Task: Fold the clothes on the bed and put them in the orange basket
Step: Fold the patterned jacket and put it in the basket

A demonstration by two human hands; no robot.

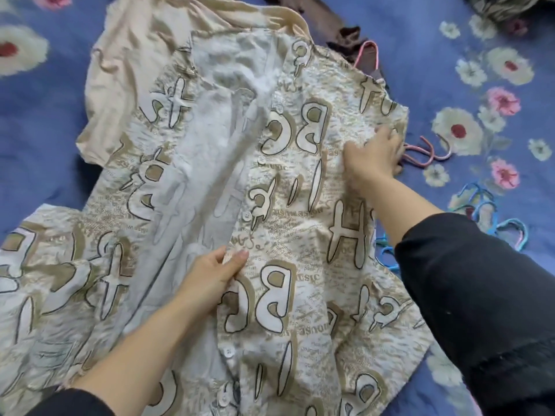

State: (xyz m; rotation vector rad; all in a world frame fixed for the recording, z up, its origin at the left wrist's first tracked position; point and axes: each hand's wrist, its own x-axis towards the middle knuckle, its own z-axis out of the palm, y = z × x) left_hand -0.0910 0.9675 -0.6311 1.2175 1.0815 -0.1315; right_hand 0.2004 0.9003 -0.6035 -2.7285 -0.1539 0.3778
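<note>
A cream button-up shirt [294, 187] printed with big beige letters lies spread across the bed, its front open so the pale inner side shows down the middle. My left hand [214, 277] pinches the buttoned front edge near the shirt's lower middle, thumb on top. My right hand [375, 154] lies on the shirt's right side near its edge, its fingertips curled into the fabric. A plain beige garment [126, 64] lies under the shirt at the upper left. The orange basket is not in view.
The bed has a blue sheet with flowers [468, 94]. Pink hangers [426, 154] lie just right of my right hand, blue hangers [492, 214] farther down. A dark brown garment [336, 22] lies at the top, another bundle [510, 7] in the top right corner.
</note>
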